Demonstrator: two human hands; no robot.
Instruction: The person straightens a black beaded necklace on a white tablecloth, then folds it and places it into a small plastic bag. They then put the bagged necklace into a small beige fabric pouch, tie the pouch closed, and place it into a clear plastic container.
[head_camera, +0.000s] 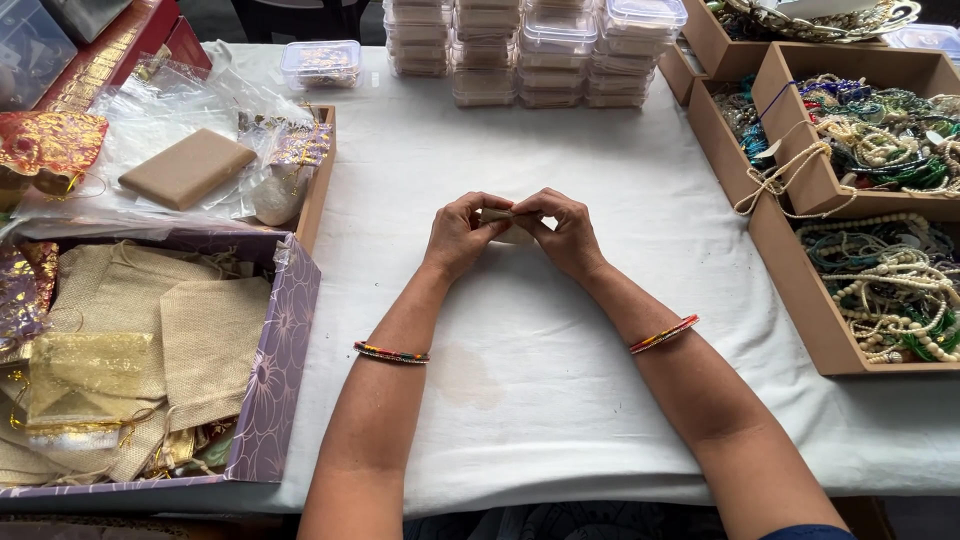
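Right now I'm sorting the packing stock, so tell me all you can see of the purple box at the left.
The purple box is a shallow, open rectangular tray, seemingly card, with a pale flower print on its walls. It sits at the left table edge, its far end against a wooden tray. Inside lie flat burlap pouches and sheer gold organza bags. Neither hand touches it.

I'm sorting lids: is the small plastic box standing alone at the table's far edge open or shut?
Shut. The small plastic box has its clear lid seated flat on top, its gold contents showing through.
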